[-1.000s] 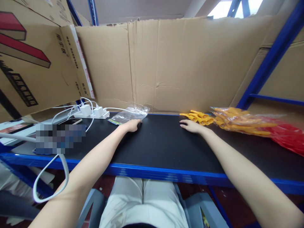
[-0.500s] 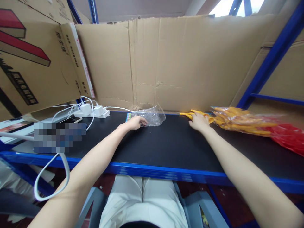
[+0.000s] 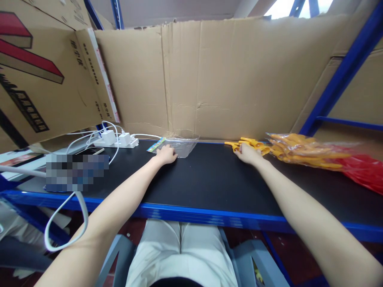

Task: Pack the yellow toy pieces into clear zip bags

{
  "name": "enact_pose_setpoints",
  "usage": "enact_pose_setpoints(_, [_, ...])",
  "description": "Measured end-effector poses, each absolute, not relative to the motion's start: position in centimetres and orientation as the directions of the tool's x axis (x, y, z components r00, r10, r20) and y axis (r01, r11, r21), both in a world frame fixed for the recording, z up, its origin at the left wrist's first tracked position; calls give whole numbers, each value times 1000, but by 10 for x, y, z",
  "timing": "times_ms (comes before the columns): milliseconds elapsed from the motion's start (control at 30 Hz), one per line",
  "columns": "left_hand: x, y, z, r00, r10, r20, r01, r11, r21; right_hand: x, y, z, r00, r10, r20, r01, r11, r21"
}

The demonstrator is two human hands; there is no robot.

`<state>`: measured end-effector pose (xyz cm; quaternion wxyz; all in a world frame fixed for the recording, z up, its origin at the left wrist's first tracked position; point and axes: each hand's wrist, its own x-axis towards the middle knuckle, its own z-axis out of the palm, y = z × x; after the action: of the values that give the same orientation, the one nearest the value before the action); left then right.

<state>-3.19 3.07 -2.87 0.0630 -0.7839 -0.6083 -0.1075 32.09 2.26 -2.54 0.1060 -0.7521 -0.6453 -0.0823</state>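
The left hand (image 3: 165, 154), partly curled, touches a clear bag (image 3: 186, 148) far on the counter (image 3: 203, 183), its label (image 3: 156, 145) too small to read; the right hand (image 3: 249, 154) bends over yellow pieces (image 3: 261, 147) farther right. Whether either grip holds anything cannot be told. Chinese characters (image 3: 32, 113) mark the left carton (image 3: 64, 101).

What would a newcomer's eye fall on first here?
Probably the bright yellow horn-shaped pieces lying loose by the right hand, with more in a bulging clear bag just to their right and a red bundle at the table's right end. Next, perhaps, the flat transparent bag with a colourful strip, at the left hand near the cardboard backboard.
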Motion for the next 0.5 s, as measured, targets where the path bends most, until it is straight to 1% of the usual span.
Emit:
enact_pose_setpoints(67, [-31,33,-32,219,957,191,972,-231,47,315,22,-27,150,935,321,989,-146,-37])
enact_pose_setpoints(133, [-30,35,-35,189,976,107,977,-198,79,311,22,-32,126,914,386,992,-127,-22])
enact_pose_setpoints(167, [-30,36,-36,175,983,61,979,-180,92,310,23,-34,107,914,391,994,-109,-18])
enact_pose_setpoints(233, [-29,39,-39,157,987,-19,983,-155,101,308,26,-40,83,937,339,997,-79,-26])
enact_pose_setpoints(300, [-29,41,-40,149,986,-72,985,-142,98,307,30,-46,94,961,261,995,-83,-53])
enact_pose_setpoints(400, [-30,42,-41,137,985,-109,988,-128,87,304,34,-48,131,970,203,990,-118,-75])
enact_pose_setpoints(500, [-30,43,-42,131,984,-123,989,-122,82,296,32,-41,134,980,144,991,-131,-34])
